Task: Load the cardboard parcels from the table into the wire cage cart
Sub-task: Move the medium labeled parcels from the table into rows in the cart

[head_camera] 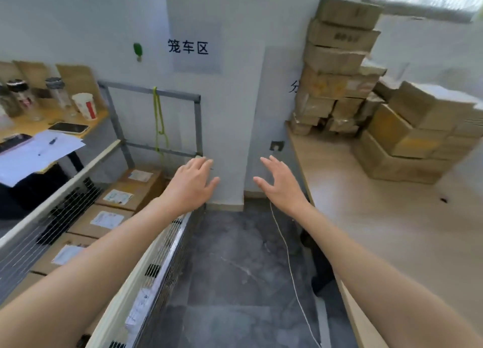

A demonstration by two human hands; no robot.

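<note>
Both my hands reach forward at chest height and hold nothing. My left hand [192, 183] hovers over the right rim of the wire cage cart [154, 266], fingers straight and spread. My right hand [281, 183] is open over the grey floor between cart and table. Several cardboard parcels with white labels [108, 220] lie flat inside the cart at lower left. On the wooden table [366, 217] at right, a tall stack of cardboard parcels [337, 65] leans against the wall, and a lower pile [415, 138] sits beside it.
A desk [31, 128] at far left carries bottles, a paper cup [85, 109], a phone and papers. A green cord [159, 122] hangs on the cart's back frame. A thin white cable [290, 264] trails across the grey floor. A white wall with a sign stands ahead.
</note>
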